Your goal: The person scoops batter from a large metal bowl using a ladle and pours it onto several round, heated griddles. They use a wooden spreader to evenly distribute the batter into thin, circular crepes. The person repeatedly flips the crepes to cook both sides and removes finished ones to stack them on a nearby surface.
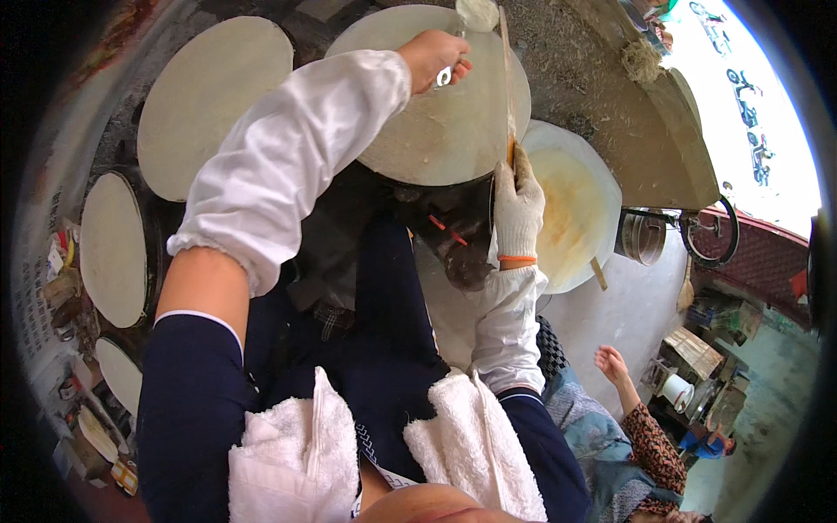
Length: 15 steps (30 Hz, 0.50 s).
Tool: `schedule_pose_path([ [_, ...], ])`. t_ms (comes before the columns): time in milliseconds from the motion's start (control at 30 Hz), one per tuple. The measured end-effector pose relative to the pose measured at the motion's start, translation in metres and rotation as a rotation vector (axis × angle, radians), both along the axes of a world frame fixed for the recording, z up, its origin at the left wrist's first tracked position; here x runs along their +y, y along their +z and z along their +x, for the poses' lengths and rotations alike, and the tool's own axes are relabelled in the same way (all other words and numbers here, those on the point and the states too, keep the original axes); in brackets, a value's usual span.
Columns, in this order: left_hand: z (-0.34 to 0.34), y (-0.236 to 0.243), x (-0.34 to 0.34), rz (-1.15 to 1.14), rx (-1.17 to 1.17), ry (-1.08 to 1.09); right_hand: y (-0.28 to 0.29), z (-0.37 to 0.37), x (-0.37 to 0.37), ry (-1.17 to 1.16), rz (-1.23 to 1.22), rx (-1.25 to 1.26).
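My left hand [432,63], bare below a white sleeve cover, grips a metal ladle [476,12] with pale contents over the back part of a round griddle [410,131]. My right hand [517,196], in a cream knitted glove with an orange band, is closed on a long, thin wooden stick [507,96] that runs along the griddle's right side. Just right of that hand, a round of pale batter with a golden middle [562,196] lies on a lighter round surface, with a short wooden handle [599,275] at its lower edge.
More round griddles [214,105] stand at the left. A tan counter ledge [645,157], a metal pot [642,236] and a wheel rim [711,234] are at the right. A co-worker's hand and patterned sleeve [649,458] show at lower right. Scooters [745,105] stand outside.
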State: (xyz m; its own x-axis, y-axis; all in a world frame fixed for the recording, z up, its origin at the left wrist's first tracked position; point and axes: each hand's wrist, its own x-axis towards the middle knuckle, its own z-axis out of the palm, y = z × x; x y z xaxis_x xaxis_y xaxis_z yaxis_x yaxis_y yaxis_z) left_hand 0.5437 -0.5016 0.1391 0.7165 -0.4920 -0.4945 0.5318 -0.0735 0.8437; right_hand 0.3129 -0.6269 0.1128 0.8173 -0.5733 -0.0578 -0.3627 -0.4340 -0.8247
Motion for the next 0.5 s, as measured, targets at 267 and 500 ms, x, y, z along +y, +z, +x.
schedule_pose_path([
  [267,0.047,-0.039,-0.035,0.14,-0.143,-0.035,-0.004,0.055,0.009,0.086,-0.164,0.295],
  [500,0.111,-0.072,0.019,-0.636,0.265,-0.162,0.012,0.044,-0.003,0.037,0.391,0.122],
])
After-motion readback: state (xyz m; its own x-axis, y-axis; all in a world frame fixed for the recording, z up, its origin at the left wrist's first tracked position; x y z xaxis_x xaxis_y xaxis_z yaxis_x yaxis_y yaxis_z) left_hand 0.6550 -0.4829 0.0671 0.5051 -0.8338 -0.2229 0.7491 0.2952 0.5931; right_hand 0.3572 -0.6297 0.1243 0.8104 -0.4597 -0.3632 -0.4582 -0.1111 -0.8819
